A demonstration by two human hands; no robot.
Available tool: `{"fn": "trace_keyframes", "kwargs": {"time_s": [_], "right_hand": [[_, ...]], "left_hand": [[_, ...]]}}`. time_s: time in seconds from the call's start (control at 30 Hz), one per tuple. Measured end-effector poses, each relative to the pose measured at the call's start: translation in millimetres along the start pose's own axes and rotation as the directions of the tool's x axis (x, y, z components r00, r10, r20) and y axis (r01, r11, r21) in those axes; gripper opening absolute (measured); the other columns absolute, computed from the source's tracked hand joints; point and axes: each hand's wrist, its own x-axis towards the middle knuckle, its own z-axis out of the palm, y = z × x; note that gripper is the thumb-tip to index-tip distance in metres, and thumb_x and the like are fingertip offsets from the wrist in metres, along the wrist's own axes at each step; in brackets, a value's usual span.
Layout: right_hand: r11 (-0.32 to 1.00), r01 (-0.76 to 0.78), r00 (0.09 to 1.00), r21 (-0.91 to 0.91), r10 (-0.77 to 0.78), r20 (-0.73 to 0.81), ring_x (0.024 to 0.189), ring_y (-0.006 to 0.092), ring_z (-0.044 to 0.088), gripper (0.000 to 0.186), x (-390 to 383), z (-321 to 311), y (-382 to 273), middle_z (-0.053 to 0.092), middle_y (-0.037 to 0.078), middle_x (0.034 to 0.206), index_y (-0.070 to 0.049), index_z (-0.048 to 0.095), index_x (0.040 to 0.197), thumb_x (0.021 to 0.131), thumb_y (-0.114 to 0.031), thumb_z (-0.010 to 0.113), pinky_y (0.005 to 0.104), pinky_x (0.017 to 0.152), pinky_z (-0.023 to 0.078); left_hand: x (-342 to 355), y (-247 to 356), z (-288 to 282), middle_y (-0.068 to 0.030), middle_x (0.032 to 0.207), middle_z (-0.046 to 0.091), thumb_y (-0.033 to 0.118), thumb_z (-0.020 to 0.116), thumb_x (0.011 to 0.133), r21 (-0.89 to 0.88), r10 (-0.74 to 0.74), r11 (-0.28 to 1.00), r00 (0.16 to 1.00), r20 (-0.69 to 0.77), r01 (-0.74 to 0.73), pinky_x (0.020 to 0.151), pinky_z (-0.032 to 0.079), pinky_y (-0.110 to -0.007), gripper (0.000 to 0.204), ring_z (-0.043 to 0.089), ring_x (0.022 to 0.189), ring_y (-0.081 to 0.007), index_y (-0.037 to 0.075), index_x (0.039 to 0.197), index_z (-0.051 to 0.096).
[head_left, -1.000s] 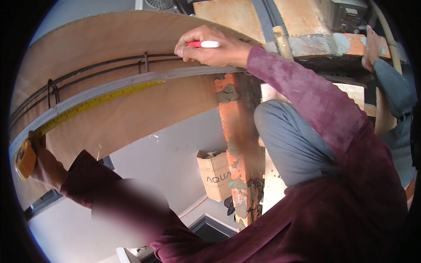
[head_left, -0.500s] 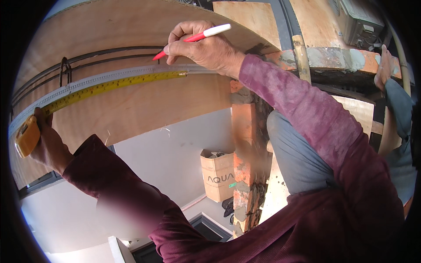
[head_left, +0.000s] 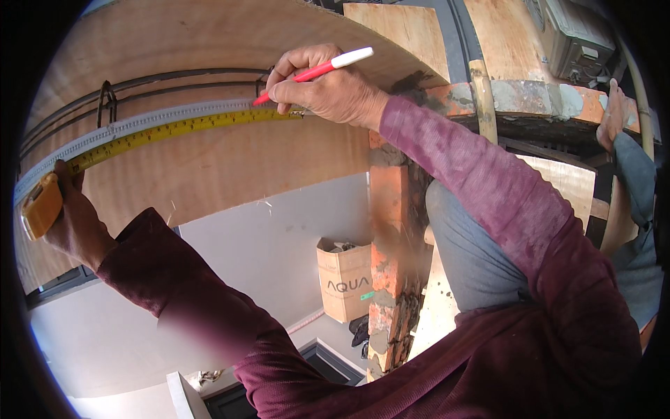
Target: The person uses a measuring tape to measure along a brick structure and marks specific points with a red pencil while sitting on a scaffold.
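Your right hand (head_left: pixel 328 87) was closed around a red marker with a white cap (head_left: pixel 317 70), held like a pen. Its red tip pointed down and to the left, touching or almost touching the top edge of a yellow tape measure blade (head_left: pixel 188 126). The white cap stuck out up and to the right, past your knuckles. The lower fingers of that hand rested on the far end of the blade, pinning it against a plywood board (head_left: pixel 209 167).

The blade ran in a long line to the left and slightly downward, lying along a pale grey strip (head_left: pixel 139 124) on the board. At its other end, your left hand (head_left: pixel 73 220) was curled tightly around the orange tape measure case (head_left: pixel 42 206), near the left edge of the view, well apart from your right hand. So the marker tip sat right at the right-hand end of the tape, and the case at the left-hand end.

Just above the tape, dark steel bars (head_left: pixel 174 78) followed the same line. To the right of the board stood a rough brick pillar (head_left: pixel 391 265). Far below, a cardboard box (head_left: pixel 345 279) sat on the floor beside the pillar.
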Motion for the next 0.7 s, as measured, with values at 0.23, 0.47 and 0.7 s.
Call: {"fn": "trace_keyframes", "kwargs": {"time_s": [0.23, 0.47, 0.7], "right_hand": [[0.998, 0.009, 1.000, 0.057, -0.009, -0.005, 0.071, 0.0111, 0.067, 0.016, 0.5, -0.1, -0.7, 0.070, 0.008, 0.076, 0.001, 0.066, 0.084, 0.084, -0.015, 0.065, 0.0254, 0.066, 0.054], [1.000, 0.017, 1.000, 0.016, -0.016, -0.011, 0.072, 0.0111, 0.068, 0.017, 0.5, 0.4, -3.7, 0.070, 0.008, 0.076, 0.001, 0.066, 0.085, 0.085, -0.016, 0.065, 0.0254, 0.068, 0.054], [0.998, -0.023, 1.000, 0.058, 0.024, -0.010, 0.072, 0.0112, 0.068, 0.016, -0.1, 0.1, -2.2, 0.070, 0.008, 0.076, 0.001, 0.065, 0.087, 0.084, -0.015, 0.066, 0.0256, 0.068, 0.054]], "left_hand": [[1.0, -1.5, -0.8, -0.0220, 0.111, 0.060, 0.001, 0.072, 0.084, 0.020, -0.007, 1.000, 1.000, 0.000, 0.007, 0.082, 0.062, -0.038, 0.042, 0.067, 0.097, -0.0272, -0.011, 0.116, 0.049], [0.0, -5.2, -0.3, -0.0227, 0.106, 0.063, 0.006, 0.074, 0.083, 0.036, 0.026, 0.999, 0.999, -0.029, -0.025, 0.080, 0.063, -0.038, 0.043, 0.069, 0.094, -0.0267, -0.012, 0.113, 0.050], [0.7, -5.0, -0.5, -0.0224, 0.105, 0.063, 0.006, 0.074, 0.083, 0.024, 0.023, 0.999, 0.999, -0.023, -0.023, 0.079, 0.063, -0.037, 0.043, 0.068, 0.093, -0.0258, -0.013, 0.113, 0.050]]}}
